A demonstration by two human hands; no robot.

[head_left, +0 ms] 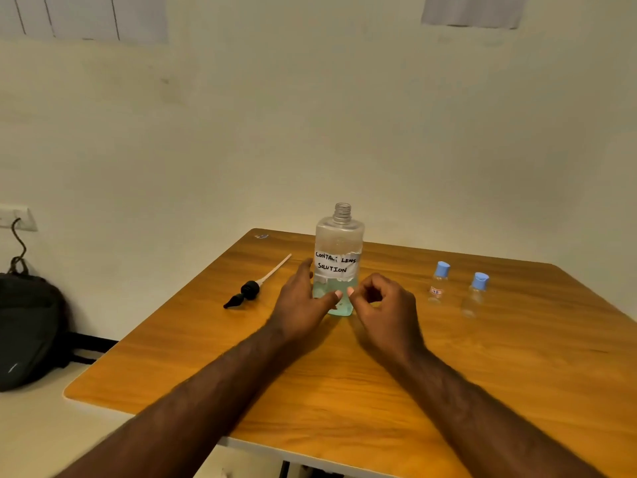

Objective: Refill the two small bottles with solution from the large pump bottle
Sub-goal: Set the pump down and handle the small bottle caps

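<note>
The large clear bottle [339,243], labelled "contact lens solution", stands uncapped on the wooden table [344,391] with pale blue liquid in its lower part. My left hand [300,301] grips its base, thumb across the front and fingers round the left side. My right hand [386,305] hovers just right of the base with its fingers curled and nothing in it. The black pump head [250,291] with its white tube lies on the table to the left. Two small clear bottles [439,281] [477,294] with blue caps on stand upright at the right; they look empty.
A black backpack [27,326] sits on a lower white surface left of the table, below a wall socket with a cable. The wall runs close behind the table's far edge.
</note>
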